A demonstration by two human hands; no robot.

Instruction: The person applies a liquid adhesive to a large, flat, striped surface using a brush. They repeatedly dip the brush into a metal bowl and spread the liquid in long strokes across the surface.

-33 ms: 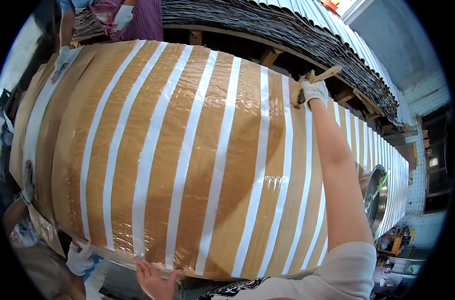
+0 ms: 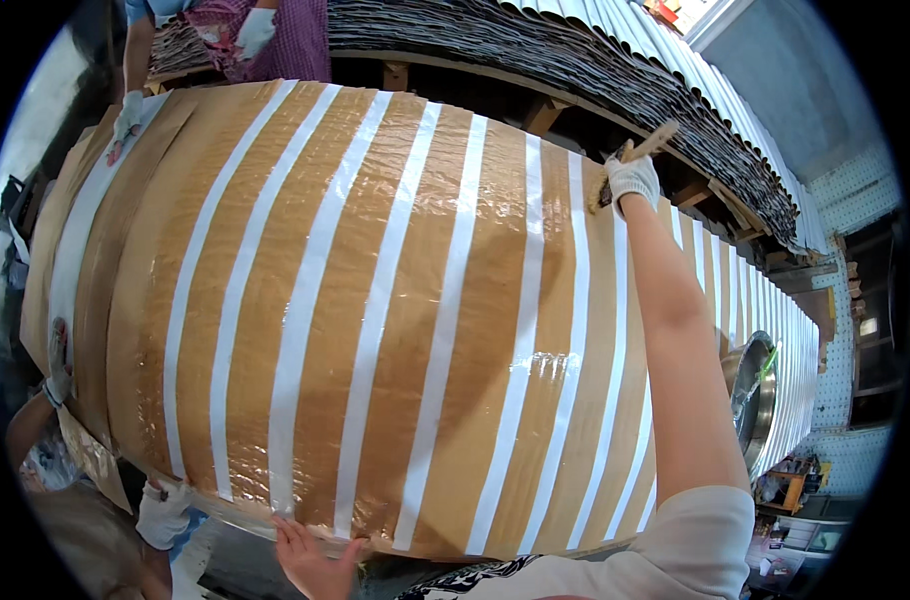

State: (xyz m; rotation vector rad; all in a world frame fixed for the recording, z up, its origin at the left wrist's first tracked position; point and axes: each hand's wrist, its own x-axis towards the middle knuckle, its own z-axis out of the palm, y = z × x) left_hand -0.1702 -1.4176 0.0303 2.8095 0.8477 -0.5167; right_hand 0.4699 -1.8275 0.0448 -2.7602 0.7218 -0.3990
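Brown paper sheeting (image 2: 495, 320) covers the long work surface in front of me, with white strips (image 2: 375, 300) running across it. The paper has a wet sheen on the left and middle. My right hand (image 2: 633, 182), in a white knit glove, grips a brush (image 2: 659, 138) at the far edge. Its wooden handle points up and right; the bristles are mostly hidden behind the hand and touch or nearly touch the paper. My left hand (image 2: 317, 562) is bare, with thumb and fingers apart, its fingertips at the near edge by the lower end of a white strip.
A round metal basin (image 2: 764, 400) with something green at its rim stands on the right. Other people's gloved hands are at the left end: far (image 2: 128, 115), near (image 2: 59, 375) and lower (image 2: 163, 515). Stacked dark sheets (image 2: 595, 75) lie beyond the far edge.
The brush has tilted in my right hand, and its bristles show less. My left hand stays at the near edge, almost unmoved.
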